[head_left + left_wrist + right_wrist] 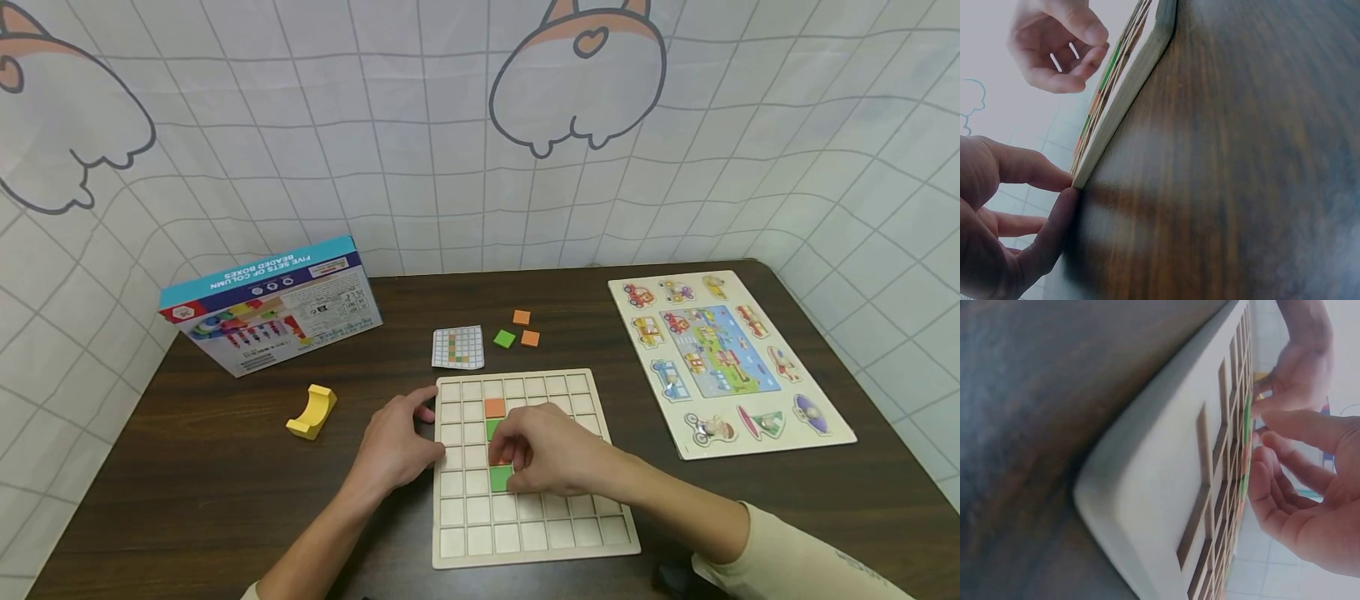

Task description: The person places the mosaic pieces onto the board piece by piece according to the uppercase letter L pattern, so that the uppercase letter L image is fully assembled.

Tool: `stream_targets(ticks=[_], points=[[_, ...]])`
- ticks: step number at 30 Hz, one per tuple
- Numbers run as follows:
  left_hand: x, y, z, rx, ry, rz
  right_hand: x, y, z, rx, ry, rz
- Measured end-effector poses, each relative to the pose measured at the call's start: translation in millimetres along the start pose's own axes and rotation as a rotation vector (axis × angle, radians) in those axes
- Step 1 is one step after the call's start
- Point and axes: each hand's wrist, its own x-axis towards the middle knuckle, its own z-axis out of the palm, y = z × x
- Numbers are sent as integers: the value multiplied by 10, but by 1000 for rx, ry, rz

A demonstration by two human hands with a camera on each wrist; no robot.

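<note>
A light wooden grid board (pixel 525 537) lies on the dark table. In one of its columns sit an orange tile (pixel 494 407), a green tile (pixel 492 428) partly covered by fingers, and a lower green tile (pixel 499 479). Between these two green tiles, a bit of orange shows under my right hand (pixel 551 450). That hand hovers low over the column with loosely bent fingers, its thumb beside the lower green tile; no tile is visible between its fingers. Along the board's left edge, my left hand (pixel 397 442) rests its thumb and forefinger, spread apart.
Behind the board lie a loose green tile (pixel 504 338), two orange tiles (pixel 521 317) and a printed grid card (pixel 458 360). A yellow curved block (pixel 312 412) and a toy box (pixel 273 312) are at left. A picture puzzle board (pixel 731 358) lies at right.
</note>
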Motion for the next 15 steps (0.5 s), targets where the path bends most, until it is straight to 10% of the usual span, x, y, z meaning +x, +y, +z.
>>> stream_targets(ticks=[15], points=[[-4, 2, 2, 7, 3, 0, 34, 22, -131, -29, 73, 4]])
